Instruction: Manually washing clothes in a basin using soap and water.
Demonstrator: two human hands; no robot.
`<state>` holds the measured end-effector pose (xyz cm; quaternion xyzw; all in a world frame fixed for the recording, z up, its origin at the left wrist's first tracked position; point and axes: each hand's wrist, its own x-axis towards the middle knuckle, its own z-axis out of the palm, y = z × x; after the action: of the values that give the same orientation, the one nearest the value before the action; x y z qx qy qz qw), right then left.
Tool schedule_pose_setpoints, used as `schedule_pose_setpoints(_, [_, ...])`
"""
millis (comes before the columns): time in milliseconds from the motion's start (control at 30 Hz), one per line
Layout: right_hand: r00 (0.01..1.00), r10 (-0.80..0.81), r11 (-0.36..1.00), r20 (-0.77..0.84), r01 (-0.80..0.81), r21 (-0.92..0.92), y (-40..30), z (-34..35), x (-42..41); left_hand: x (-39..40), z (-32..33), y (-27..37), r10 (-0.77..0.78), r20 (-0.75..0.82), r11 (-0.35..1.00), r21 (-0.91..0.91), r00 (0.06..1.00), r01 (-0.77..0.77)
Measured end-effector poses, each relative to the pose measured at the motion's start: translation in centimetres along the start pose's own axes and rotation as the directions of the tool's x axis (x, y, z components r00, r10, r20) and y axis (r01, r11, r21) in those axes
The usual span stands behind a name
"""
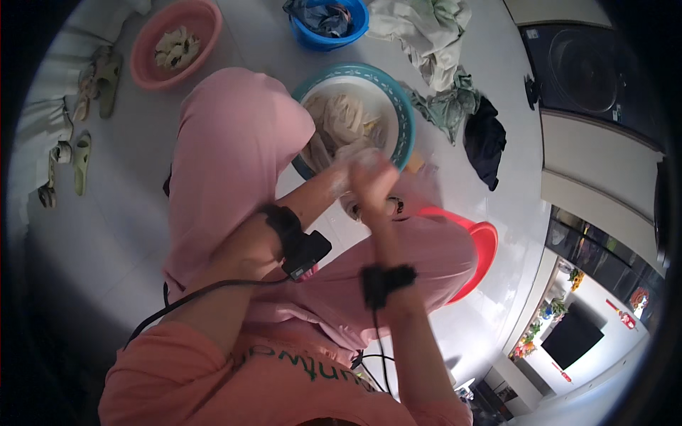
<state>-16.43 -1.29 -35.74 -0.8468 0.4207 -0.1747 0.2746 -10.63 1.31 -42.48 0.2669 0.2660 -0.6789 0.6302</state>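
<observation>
A round basin with a teal rim stands on the floor before me, holding wet beige cloth in water. Both hands meet over its near edge and are blurred. My left hand lies close against my right hand, and pale fabric or suds show around them. Whether cloth is gripped between the fingers cannot be made out. A yellowish block lies just outside the basin's near right rim.
Around stand a pink basin with pale cloth, a blue bucket with dark clothing and a red basin. Pale cloth, green cloth and black cloth lie on the floor. Slippers are at left.
</observation>
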Motion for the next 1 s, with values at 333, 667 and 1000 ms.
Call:
schedule_pose_setpoints(333, [0.743, 0.37, 0.092, 0.558, -0.626, 0.774, 4.4, -4.6, 4.1, -3.0, 4.0, 2.8, 0.108, 0.216, 0.993, -0.071, 0.97, -0.094])
schedule_pose_setpoints(667, [0.882, 0.121, 0.218, 0.456, -0.472, 0.854, 0.7, -6.4, 2.5, -1.2, 3.8, 3.5, -0.005, 0.278, 0.995, 0.094, 0.961, -0.022])
schedule_pose_setpoints(1000, [0.54, 0.187, 0.651, 0.821, -0.694, 0.308, 7.0, -3.4, -0.6, -3.5, 7.6, 5.4, 0.197, 0.394, 0.974, 0.022, 0.898, -0.224])
